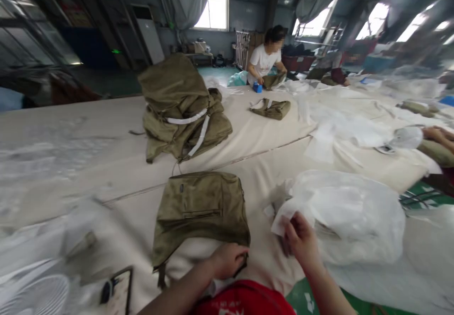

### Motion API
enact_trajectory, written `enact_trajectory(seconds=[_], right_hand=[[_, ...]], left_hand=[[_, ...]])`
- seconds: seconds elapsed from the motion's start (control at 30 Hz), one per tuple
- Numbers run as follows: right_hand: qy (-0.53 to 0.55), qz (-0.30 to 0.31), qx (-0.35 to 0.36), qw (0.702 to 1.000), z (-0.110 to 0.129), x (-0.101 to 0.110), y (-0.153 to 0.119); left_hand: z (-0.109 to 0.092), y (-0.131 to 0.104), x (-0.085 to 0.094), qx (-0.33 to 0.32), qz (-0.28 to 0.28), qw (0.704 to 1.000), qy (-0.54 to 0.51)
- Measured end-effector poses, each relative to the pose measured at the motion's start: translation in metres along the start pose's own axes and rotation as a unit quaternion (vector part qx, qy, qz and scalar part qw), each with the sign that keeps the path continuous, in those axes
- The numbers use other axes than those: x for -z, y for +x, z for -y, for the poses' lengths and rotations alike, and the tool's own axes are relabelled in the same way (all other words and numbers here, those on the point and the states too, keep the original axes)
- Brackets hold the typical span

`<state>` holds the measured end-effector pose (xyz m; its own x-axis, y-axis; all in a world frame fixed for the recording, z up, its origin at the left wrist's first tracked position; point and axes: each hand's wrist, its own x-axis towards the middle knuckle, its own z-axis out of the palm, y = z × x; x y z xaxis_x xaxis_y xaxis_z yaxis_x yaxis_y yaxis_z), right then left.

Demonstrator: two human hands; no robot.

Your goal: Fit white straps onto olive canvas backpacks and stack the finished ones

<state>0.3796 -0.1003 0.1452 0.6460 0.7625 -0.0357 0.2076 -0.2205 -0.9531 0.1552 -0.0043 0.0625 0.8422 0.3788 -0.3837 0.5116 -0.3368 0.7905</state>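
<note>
An olive-green fabric bag (205, 201) with a zipped front pocket lies flat in front of me. My left hand (229, 259) is closed at its lower right corner, fingers curled round the edge; the exact grip is partly hidden. To the right, my right hand (301, 237) pinches a thin white sheet (280, 221), somewhat blurred. That sheet is beside a heap of clear plastic bags (349, 211). Beyond the flat bag stands a pile of similar olive bags (177, 102) with white strips on them.
A phone (120, 291) and a white fan (39, 293) are at the lower left of the cloth-covered table (269, 152). Another small olive bag (272, 109) lies farther back. Across the table a co-worker (264, 59) handles an olive piece near a blue box (257, 87).
</note>
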Motion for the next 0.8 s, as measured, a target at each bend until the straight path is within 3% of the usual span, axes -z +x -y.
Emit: enact_trajectory(seconds=[0.1, 0.2, 0.27, 0.37, 0.53, 0.63, 0.73, 0.8], right_hand=[[0.099, 0.217, -0.045, 0.97, 0.015, -0.058, -0.023], [0.125, 0.358, -0.106, 0.919, 0.015, -0.104, -0.04], [0.106, 0.403, -0.131, 0.899, 0.01, -0.127, -0.049], [0.057, 0.443, -0.143, 0.883, 0.0, -0.151, -0.061], [-0.032, 0.505, -0.115, 0.855, -0.015, -0.184, -0.068], [-0.047, 0.468, -0.112, 0.876, -0.02, -0.212, -0.049], [0.011, 0.397, -0.232, 0.888, -0.02, -0.241, -0.021], [0.073, 0.394, -0.24, 0.884, -0.017, -0.253, -0.006]], left_hand=[[-0.011, -0.007, 0.007, 0.021, -0.059, 0.978, -0.198], [-0.011, -0.024, 0.026, 0.056, -0.146, 0.891, -0.427], [-0.007, -0.036, 0.042, 0.072, -0.234, 0.84, -0.485], [0.007, -0.052, 0.063, 0.086, -0.342, 0.807, -0.473], [0.042, -0.077, 0.08, 0.171, -0.494, 0.803, -0.287], [0.063, -0.102, 0.089, 0.197, -0.521, 0.79, -0.255], [0.083, -0.132, 0.098, 0.198, -0.537, 0.784, -0.24], [0.094, -0.15, 0.101, 0.198, -0.524, 0.799, -0.221]])
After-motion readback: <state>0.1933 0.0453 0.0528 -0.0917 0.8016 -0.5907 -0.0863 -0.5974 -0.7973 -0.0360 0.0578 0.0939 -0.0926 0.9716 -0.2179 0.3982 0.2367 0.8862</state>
